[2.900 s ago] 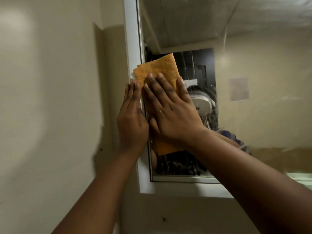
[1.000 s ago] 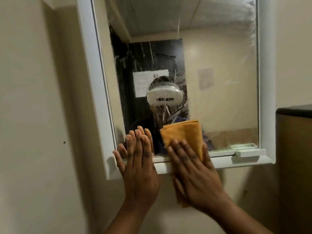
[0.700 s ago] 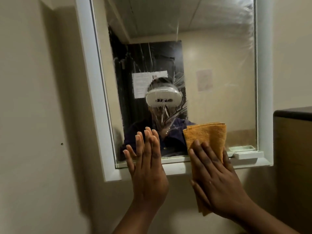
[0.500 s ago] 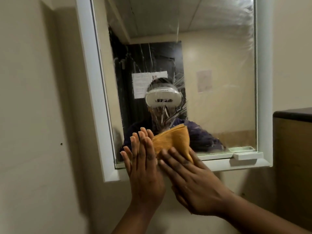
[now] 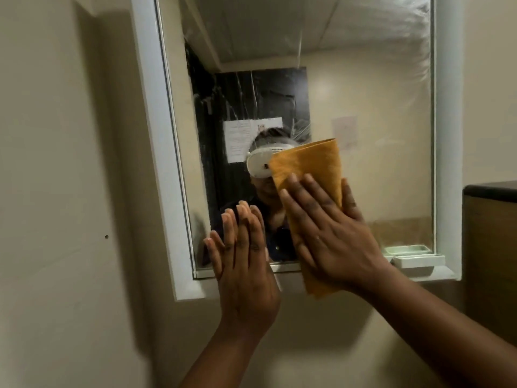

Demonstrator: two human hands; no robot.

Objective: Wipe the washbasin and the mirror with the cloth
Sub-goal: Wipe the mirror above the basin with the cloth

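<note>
Currently bracing with my left hand (image 5: 246, 264), fingers straight and flat on the mirror (image 5: 363, 107) near its lower frame, for balance. My right hand (image 5: 333, 236), grip spread, is pressing the folded cloth (image 5: 310, 161) against the lower-middle glass to wipe streaks.
</note>
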